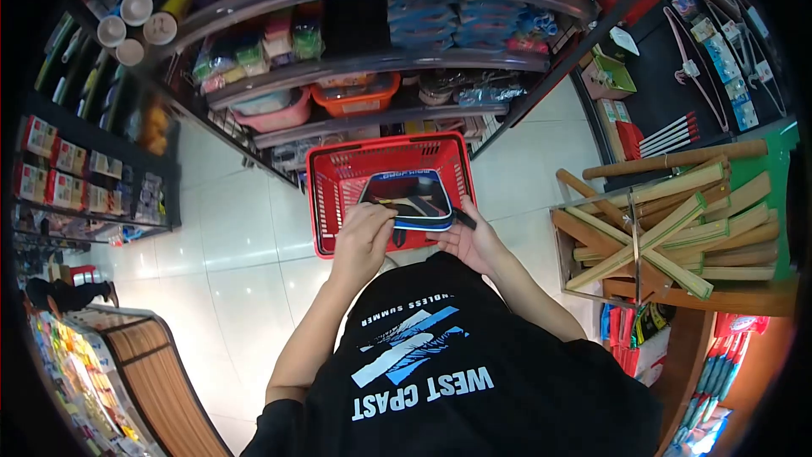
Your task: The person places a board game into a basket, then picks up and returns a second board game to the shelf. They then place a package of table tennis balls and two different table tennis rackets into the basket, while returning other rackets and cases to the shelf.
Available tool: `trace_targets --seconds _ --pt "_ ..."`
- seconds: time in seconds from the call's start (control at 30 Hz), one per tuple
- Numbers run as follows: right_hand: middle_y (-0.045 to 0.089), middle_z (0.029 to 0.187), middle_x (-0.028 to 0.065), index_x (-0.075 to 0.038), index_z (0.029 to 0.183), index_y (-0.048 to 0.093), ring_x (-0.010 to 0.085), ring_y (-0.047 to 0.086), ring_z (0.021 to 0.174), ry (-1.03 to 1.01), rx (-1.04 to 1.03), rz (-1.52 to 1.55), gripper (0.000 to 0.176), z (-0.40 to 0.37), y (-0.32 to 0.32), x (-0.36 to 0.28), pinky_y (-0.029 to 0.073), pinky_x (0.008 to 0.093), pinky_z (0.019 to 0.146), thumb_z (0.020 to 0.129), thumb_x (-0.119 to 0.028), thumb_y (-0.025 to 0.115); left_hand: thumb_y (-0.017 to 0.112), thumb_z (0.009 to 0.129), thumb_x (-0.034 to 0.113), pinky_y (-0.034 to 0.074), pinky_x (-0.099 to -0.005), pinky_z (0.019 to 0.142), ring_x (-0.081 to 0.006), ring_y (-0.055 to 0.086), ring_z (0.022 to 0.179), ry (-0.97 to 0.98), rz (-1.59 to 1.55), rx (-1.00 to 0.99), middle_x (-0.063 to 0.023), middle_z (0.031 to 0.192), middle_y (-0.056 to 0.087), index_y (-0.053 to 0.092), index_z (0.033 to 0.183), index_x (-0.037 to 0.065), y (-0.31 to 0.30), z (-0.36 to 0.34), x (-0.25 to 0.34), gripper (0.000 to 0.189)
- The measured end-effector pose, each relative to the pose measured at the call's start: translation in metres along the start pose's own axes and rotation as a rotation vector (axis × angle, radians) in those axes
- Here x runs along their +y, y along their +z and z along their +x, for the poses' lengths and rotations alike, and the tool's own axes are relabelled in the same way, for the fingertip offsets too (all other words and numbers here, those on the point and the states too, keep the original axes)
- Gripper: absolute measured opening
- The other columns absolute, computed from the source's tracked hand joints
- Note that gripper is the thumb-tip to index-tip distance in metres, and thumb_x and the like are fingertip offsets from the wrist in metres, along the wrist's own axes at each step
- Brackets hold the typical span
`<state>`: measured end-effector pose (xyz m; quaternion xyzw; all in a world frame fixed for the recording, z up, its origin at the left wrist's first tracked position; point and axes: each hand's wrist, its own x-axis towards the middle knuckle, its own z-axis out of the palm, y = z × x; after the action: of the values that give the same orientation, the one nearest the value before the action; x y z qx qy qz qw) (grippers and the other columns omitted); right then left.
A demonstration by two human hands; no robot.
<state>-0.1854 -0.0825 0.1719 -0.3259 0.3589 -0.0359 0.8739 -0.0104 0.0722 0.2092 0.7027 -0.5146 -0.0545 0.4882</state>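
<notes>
A black case with a clear window and blue-and-white edging point(409, 196) is held over a red shopping basket point(320, 203). Some items inside show dimly through the window. My left hand point(365, 233) is closed at the case's near left corner, its fingers pressed together. On the right side, my right hand point(470, 239) grips the case's near right corner, beside a black strap. The basket lies just beyond my body, with its far and side walls visible around the case.
Shelves with plastic baskets point(355, 100) and packaged goods stand ahead. At right, a clear bin holds bundled wooden pieces point(660, 245). A wood-panelled counter point(161, 364) is at lower left, near a person in dark clothing point(74, 294). Tiled floor point(241, 237) lies between.
</notes>
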Motion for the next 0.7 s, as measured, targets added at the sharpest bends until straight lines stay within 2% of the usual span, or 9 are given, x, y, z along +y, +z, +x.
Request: trace_targets --seconds 0.07,0.23,0.3,0.33,0.4,0.43,0.5,0.57,0.7 --pt "0.064 0.104 0.0160 -0.003 0.117 0.052 0.0254 0.063 0.098 0.047 0.052 0.189 0.075 0.005 -0.011 0.016 0.051 0.0322 0.076 0.089 -0.070 0.034 0.063 0.081 0.001 0.047 -0.0377 0.081 -0.0309 0.060 0.089 -0.048 -0.022 -0.017 -0.0146 0.091 0.065 0.065 0.093 -0.001 0.025 -0.021 -0.028 0.013" --pt "0.063 0.105 0.0156 -0.003 0.119 0.050 0.0241 0.062 0.100 0.154 0.151 0.270 0.078 0.010 -0.028 0.044 0.052 0.0334 0.078 0.087 -0.072 0.034 0.062 0.083 0.004 0.047 -0.0391 0.082 -0.0321 0.061 0.092 -0.165 -0.095 -0.112 -0.0158 0.093 0.065 0.065 0.096 -0.002 0.063 -0.052 -0.053 0.015" --pt "0.063 0.102 0.0134 -0.002 0.117 0.050 0.0223 0.064 0.096 0.158 0.195 0.156 0.062 0.011 -0.029 0.050 0.053 0.0318 0.074 0.090 -0.059 0.048 0.062 0.083 0.004 0.047 -0.0394 0.082 -0.0322 0.061 0.092 -0.172 -0.114 -0.148 -0.0158 0.094 0.066 0.066 0.097 -0.002 0.074 -0.059 -0.060 0.016" --pt "0.063 0.102 0.0134 -0.002 0.117 0.050 0.0223 0.064 0.096 0.164 0.195 0.158 0.062 0.015 -0.034 0.055 0.053 0.0318 0.074 0.090 -0.059 0.048 0.062 0.083 0.005 0.047 -0.0397 0.081 -0.0323 0.061 0.092 -0.171 -0.133 -0.179 -0.0158 0.094 0.066 0.066 0.097 -0.002 0.077 -0.061 -0.062 0.016" --pt "0.063 0.097 0.0108 -0.001 0.112 0.052 0.0204 0.065 0.086 0.108 0.261 0.069 0.040 0.032 -0.054 0.073 0.055 0.0295 0.070 0.091 -0.035 0.060 0.062 0.083 0.005 0.047 -0.0398 0.083 -0.0327 0.061 0.094 -0.188 -0.128 -0.226 -0.0160 0.097 0.066 0.066 0.098 -0.002 0.088 -0.067 -0.076 0.017" --pt "0.063 0.097 0.0108 -0.001 0.112 0.052 0.0204 0.065 0.086 0.113 0.261 0.073 0.040 0.041 -0.062 0.079 0.055 0.0295 0.070 0.091 -0.035 0.060 0.062 0.083 0.006 0.047 -0.0396 0.085 -0.0338 0.060 0.098 -0.205 -0.140 -0.272 -0.0175 0.101 0.065 0.066 0.101 -0.001 0.094 -0.070 -0.082 0.020" --pt "0.063 0.092 0.0088 -0.001 0.106 0.054 0.0190 0.065 0.079 0.096 0.355 0.074 0.025 0.062 -0.079 0.086 0.055 0.0286 0.067 0.089 -0.019 0.059 0.062 0.083 0.006 0.047 -0.0395 0.088 -0.0348 0.059 0.102 -0.224 -0.148 -0.325 -0.0189 0.106 0.064 0.065 0.104 -0.001 0.102 -0.077 -0.090 0.022" --pt "0.062 0.091 0.0087 0.000 0.104 0.054 0.0187 0.064 0.077 0.113 0.363 0.039 0.024 0.076 -0.089 0.090 0.055 0.0289 0.067 0.089 -0.018 0.058 0.062 0.084 0.008 0.044 -0.0407 0.095 -0.0378 0.055 0.111 -0.281 -0.165 -0.419 -0.0226 0.116 0.059 0.061 0.113 0.000 0.106 -0.082 -0.089 0.031" --pt "0.063 0.092 0.0096 -0.001 0.105 0.055 0.0192 0.064 0.080 0.151 0.389 -0.045 0.024 0.092 -0.104 0.088 0.055 0.0298 0.069 0.089 -0.019 0.058 0.063 0.081 0.011 0.040 -0.0429 0.100 -0.0378 0.052 0.116 -0.289 -0.064 -0.447 -0.0217 0.120 0.057 0.057 0.119 0.002 0.106 -0.100 -0.095 0.039"
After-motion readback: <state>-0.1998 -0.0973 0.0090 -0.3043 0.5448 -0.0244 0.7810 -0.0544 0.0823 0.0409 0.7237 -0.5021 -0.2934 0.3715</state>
